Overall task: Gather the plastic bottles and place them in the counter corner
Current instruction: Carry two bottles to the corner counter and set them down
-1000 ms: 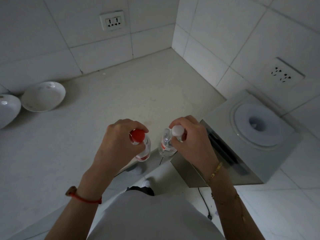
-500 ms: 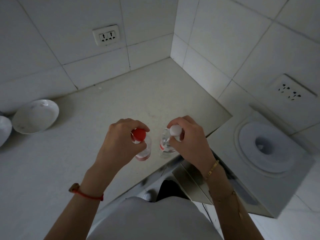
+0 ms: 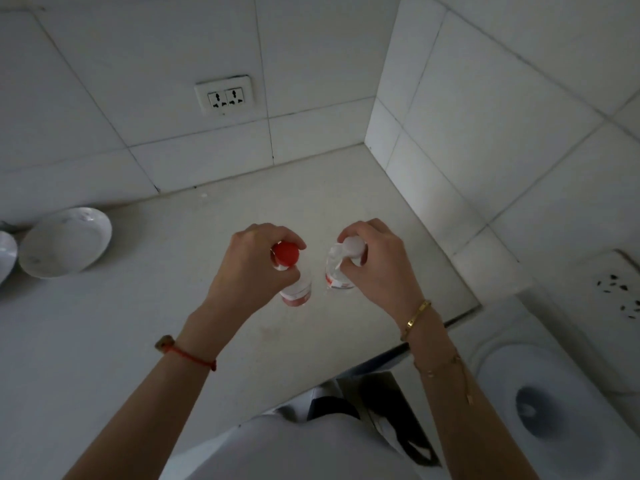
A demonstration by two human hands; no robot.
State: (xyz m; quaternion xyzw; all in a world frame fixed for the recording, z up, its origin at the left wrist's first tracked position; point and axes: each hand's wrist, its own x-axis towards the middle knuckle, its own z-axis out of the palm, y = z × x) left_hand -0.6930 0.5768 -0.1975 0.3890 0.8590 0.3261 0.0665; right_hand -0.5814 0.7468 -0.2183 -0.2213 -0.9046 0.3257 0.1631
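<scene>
My left hand (image 3: 249, 271) grips the neck of a clear plastic bottle with a red cap (image 3: 285, 258). My right hand (image 3: 377, 268) grips the neck of a second clear bottle with a white cap (image 3: 353, 247) and a red label. Both bottles hang upright, side by side, over the middle of the pale counter (image 3: 173, 306). The counter corner (image 3: 360, 150), where the two tiled walls meet, lies beyond the bottles, up and to the right. I cannot tell whether the bottle bases touch the counter.
A white bowl (image 3: 65, 242) sits on the counter at the left, near the back wall, with another dish (image 3: 5, 254) partly cut off beside it. A water dispenser top (image 3: 554, 410) stands off the counter's right end. A wall socket (image 3: 225, 97) is above the counter.
Both hands have carried the bottles forward from the counter's front edge to over its middle, nearer the corner. The view has tilted up toward the back wall.
</scene>
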